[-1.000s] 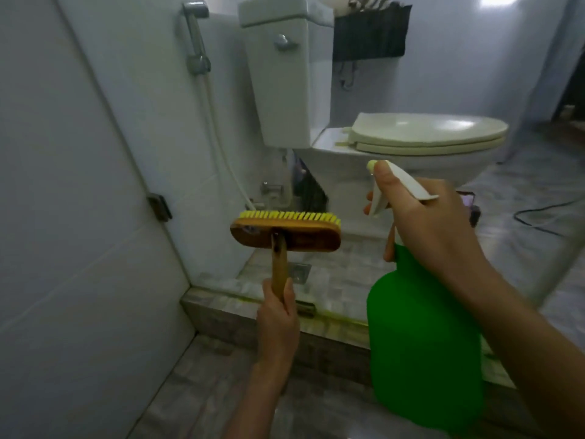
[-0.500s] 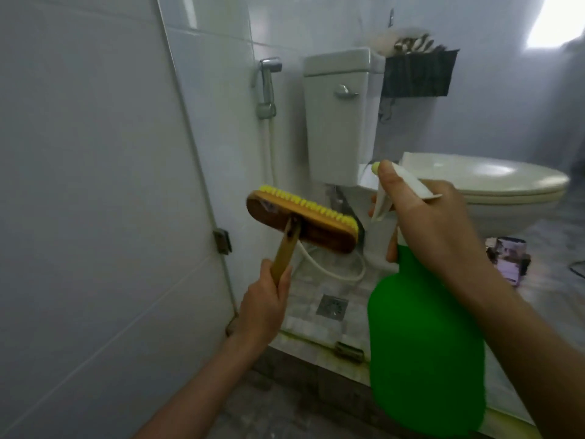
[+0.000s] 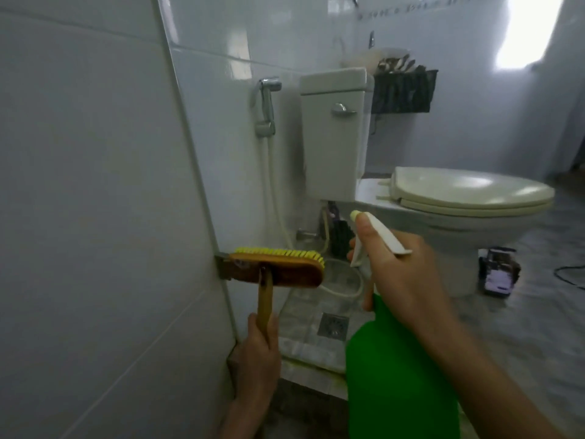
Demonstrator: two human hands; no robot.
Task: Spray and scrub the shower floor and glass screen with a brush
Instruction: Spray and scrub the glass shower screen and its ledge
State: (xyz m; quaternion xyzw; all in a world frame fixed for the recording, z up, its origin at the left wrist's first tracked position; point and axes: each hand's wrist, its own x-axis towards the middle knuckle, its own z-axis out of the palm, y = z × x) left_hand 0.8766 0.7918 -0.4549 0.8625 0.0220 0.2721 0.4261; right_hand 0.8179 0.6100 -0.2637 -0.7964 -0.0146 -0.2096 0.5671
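Brush (image 3: pixel 278 274): wooden head level, yellow bristles up, handle vertical.
Spray bottle (image 3: pixel 395 375): green, white trigger, upright, just right of brush.
Shower floor (image 3: pixel 300 307): grey tile, square drain (image 3: pixel 333 324).

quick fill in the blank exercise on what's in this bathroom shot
The left hand grips the brush, whose bristles are ____.
The right hand holds a ____ spray bottle.
Set in the shower floor, between brush handle and bottle, is a square metal ____.
Missing words: yellow, green, drain.
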